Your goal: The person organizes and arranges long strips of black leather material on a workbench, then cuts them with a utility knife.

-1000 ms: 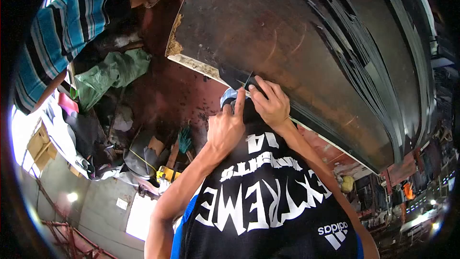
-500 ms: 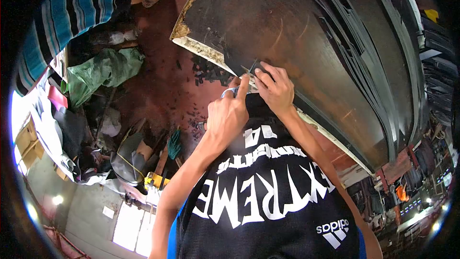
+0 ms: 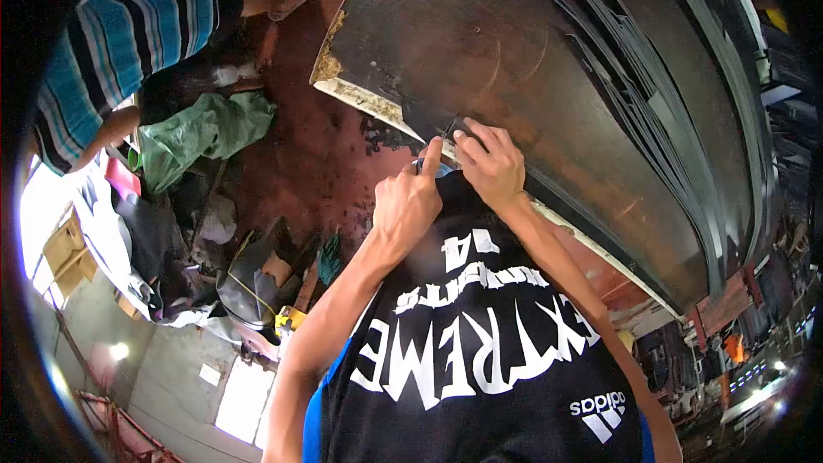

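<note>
Black sheet [image 3: 420,117] lies at the near edge of the bench [image 3: 463,43], toward its left corner. Just beside it are my right hand [image 3: 492,159], fingers bent, and left hand [image 3: 406,206], forefinger extended; what either grips, I cannot tell.

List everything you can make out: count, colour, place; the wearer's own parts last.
Worktable: one, dark brown, top centre
Strips: many, dark grey, table's right
Sheet piece: one, black, near fingertips
Scissors-like tool: one, colour unclear, between hands
Scraps: many, black, floor by table
Plastic bundle: one, green, left
Striped garment: one, blue-black-white, upper left
Orange item: one, orange, lower right
Shirt: one, black and blue, bottom
Left hand: one, table edge
Right hand: one, table edge
</note>
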Demonstrator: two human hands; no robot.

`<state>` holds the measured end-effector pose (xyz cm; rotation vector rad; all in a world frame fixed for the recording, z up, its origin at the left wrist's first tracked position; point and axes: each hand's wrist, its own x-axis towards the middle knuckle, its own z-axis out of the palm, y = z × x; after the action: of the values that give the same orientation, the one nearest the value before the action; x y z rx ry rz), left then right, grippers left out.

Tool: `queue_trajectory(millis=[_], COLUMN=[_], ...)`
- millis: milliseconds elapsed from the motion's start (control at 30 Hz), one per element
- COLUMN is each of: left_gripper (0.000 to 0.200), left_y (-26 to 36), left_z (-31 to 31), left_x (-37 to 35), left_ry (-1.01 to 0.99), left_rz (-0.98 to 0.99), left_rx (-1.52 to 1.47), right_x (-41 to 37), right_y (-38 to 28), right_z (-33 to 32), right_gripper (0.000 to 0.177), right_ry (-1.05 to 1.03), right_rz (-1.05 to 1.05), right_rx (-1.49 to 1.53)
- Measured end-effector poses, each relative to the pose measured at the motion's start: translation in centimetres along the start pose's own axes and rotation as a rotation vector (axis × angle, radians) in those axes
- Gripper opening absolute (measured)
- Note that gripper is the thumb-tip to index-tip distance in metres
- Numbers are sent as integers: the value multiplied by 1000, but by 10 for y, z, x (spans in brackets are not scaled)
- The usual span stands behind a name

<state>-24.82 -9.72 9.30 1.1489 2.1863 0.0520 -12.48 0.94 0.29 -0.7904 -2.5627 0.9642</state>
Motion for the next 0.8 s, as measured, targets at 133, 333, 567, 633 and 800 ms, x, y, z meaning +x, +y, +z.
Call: queue_trajectory(millis=[133, 333, 567, 633, 800], left_gripper=[68, 63, 60, 60, 63], left_y=[-18, -15, -7, -6, -8], left_z=[45, 31, -5, -3, 12], left_x=[-12, -14, -17, -16, -6], left_ry=[252, 208, 33, 32, -1], left_rz=[88, 56, 25, 27, 30], left_rx=[-64, -135, -79, -86, -34], right_x=[1, 5, 3, 3, 3], right_y=[0, -7, -5, -3, -2], right_z=[3, -1, 1, 0, 0], right_gripper=[27, 28, 27, 28, 28], right_ry=[48, 61, 59, 65, 54], right_rz=[-17, -12, -24, -34, -26], right_rx=[-26, -16, -16, -20, -16])
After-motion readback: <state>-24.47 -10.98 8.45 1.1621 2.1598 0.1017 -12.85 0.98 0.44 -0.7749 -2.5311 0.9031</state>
